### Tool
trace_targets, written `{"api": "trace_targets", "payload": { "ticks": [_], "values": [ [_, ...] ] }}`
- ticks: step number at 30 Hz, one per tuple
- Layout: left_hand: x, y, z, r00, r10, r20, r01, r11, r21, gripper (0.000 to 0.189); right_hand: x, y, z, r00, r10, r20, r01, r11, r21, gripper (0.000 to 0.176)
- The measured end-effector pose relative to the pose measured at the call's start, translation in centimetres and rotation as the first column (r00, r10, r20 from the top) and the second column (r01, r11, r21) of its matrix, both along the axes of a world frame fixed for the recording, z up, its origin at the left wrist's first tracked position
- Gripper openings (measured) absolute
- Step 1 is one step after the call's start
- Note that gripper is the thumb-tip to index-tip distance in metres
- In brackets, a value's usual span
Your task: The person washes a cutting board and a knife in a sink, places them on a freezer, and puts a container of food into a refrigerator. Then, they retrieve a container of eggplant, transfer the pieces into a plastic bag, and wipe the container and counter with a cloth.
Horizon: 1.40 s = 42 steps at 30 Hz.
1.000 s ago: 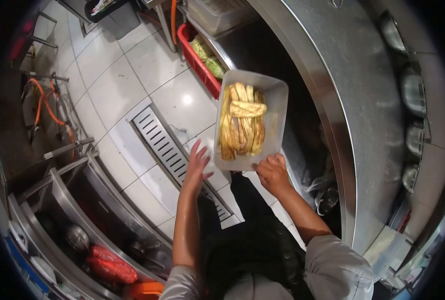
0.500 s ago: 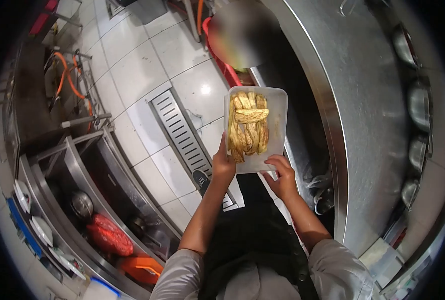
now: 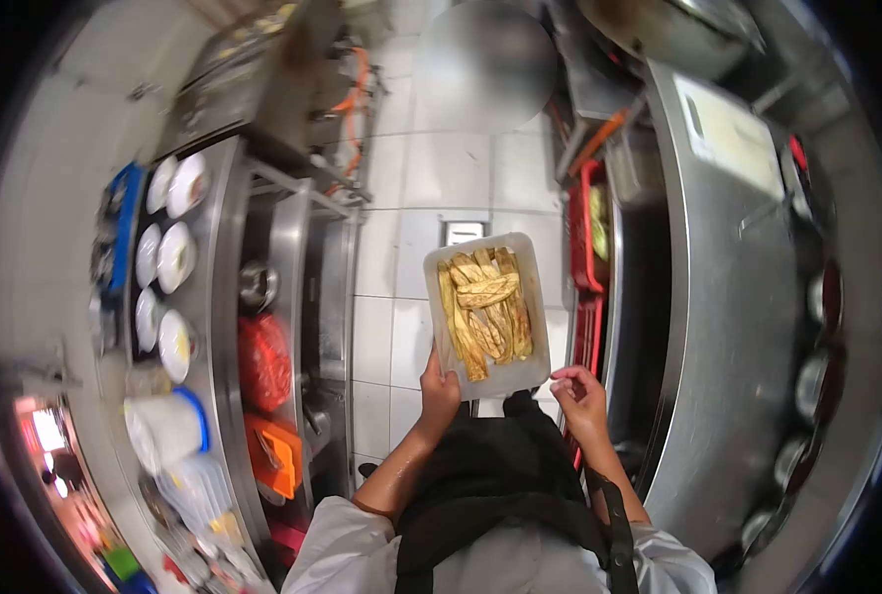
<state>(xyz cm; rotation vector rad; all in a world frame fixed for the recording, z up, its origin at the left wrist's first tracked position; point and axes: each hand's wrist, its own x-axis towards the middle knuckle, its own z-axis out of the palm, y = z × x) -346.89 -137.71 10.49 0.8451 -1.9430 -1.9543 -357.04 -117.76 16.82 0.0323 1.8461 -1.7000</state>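
Left hand [image 3: 439,391] now grips the near left corner of the white tray [image 3: 522,376], thumb on the rim. A second ago it hung open and clear of the tray, so it has taken over much of the carrying. The tray is held level in front of the chest, above the tiled floor [image 3: 386,327]. Its fried strips [image 3: 485,312] lie lengthwise with one laid across the top, undisturbed by the change of grip. Right hand [image 3: 581,396], which clasped the near edge a second ago, now sits just beside the near right corner with its fingers half curled. Whether it still touches the tray I cannot tell. Further right, the red crate [image 3: 587,238] and the steel counter [image 3: 738,297] have swung from ahead to alongside, so the person has turned to face down the aisle.
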Motion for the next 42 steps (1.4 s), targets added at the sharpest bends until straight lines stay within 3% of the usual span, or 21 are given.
{"api": "trace_targets", "payload": {
  "ticks": [3,4,7,8,11,13,15,16,19,25,27,30,33,37,38,42],
  "values": [
    [3.5,-2.8,5.3,0.978,0.204,0.031,-0.205,0.978,0.043,0.064,0.6,-2.6,5.7,0.991,0.118,-0.060,-0.119,0.993,-0.012,0.017],
    [5.0,-3.5,5.6,0.967,0.251,-0.045,-0.252,0.967,-0.031,0.065,0.9,-3.4,6.4,0.975,0.200,-0.097,-0.202,0.979,-0.009,0.020],
    [7.6,-2.4,8.3,0.918,0.394,-0.043,-0.393,0.919,0.034,0.066,2.1,-6.1,11.3,0.944,0.323,-0.068,-0.330,0.915,-0.233,0.025],
    [7.8,-2.7,10.3,0.893,0.447,-0.054,-0.445,0.894,0.046,0.066,2.3,-8.5,14.7,0.889,0.457,-0.016,-0.448,0.865,-0.227,0.030],
    [9.9,-1.9,11.5,0.825,0.562,-0.053,-0.557,0.826,0.088,0.065,5.6,-13.1,14.3,0.766,0.470,0.439,-0.371,0.880,-0.295,0.031],
    [11.6,-0.6,10.5,0.781,0.621,-0.069,-0.622,0.783,0.003,0.065,6.3,-14.9,10.1,0.607,0.378,0.699,-0.263,0.926,-0.272,0.032],
    [12.4,-0.2,13.3,0.773,0.635,0.007,-0.632,0.770,-0.086,0.065,6.4,-16.7,7.6,0.549,0.257,0.796,-0.232,0.961,-0.150,0.032],
    [13.1,0.6,9.8,0.762,0.648,-0.006,-0.643,0.755,-0.130,0.066,6.9,-17.3,6.6,0.564,0.214,0.797,-0.223,0.969,-0.103,0.034],
    [14.8,1.6,9.6,0.708,0.706,0.003,-0.706,0.708,0.010,0.066,8.5,-18.0,2.9,0.606,0.132,0.785,-0.228,0.974,0.011,0.032],
    [17.4,2.0,8.6,0.679,0.728,0.093,-0.726,0.685,-0.061,0.066,11.6,-18.7,1.2,0.629,-0.068,0.775,-0.185,0.955,0.234,0.015],
    [17.7,1.6,8.5,0.690,0.721,0.062,-0.713,0.692,-0.111,0.066,12.1,-19.2,1.9,0.659,-0.054,0.750,-0.179,0.957,0.226,0.013],
    [17.5,0.4,10.4,0.750,0.651,0.119,-0.659,0.750,0.058,0.063,12.1,-19.2,0.7,0.695,-0.052,0.718,-0.093,0.983,0.161,0.013],
    [16.7,-0.3,9.0,0.755,0.655,0.031,-0.649,0.754,-0.104,0.065,11.8,-18.9,0.5,0.727,-0.055,0.685,-0.055,0.989,0.138,0.012],
    [15.2,-1.9,7.9,0.830,0.558,0.017,-0.555,0.828,-0.080,0.064,11.4,-18.9,3.7,0.874,0.010,0.485,-0.113,0.977,0.183,0.011],
    [14.9,-2.3,7.5,0.858,0.514,0.014,-0.514,0.858,-0.016,0.062,11.0,-18.1,3.5,0.888,0.019,0.459,-0.104,0.982,0.161,0.016],
    [12.9,-4.5,6.0,0.957,0.289,0.022,-0.288,0.957,-0.029,0.058,10.3,-15.2,7.0,0.877,-0.057,0.478,-0.040,0.981,0.190,0.011]
  ]
}}
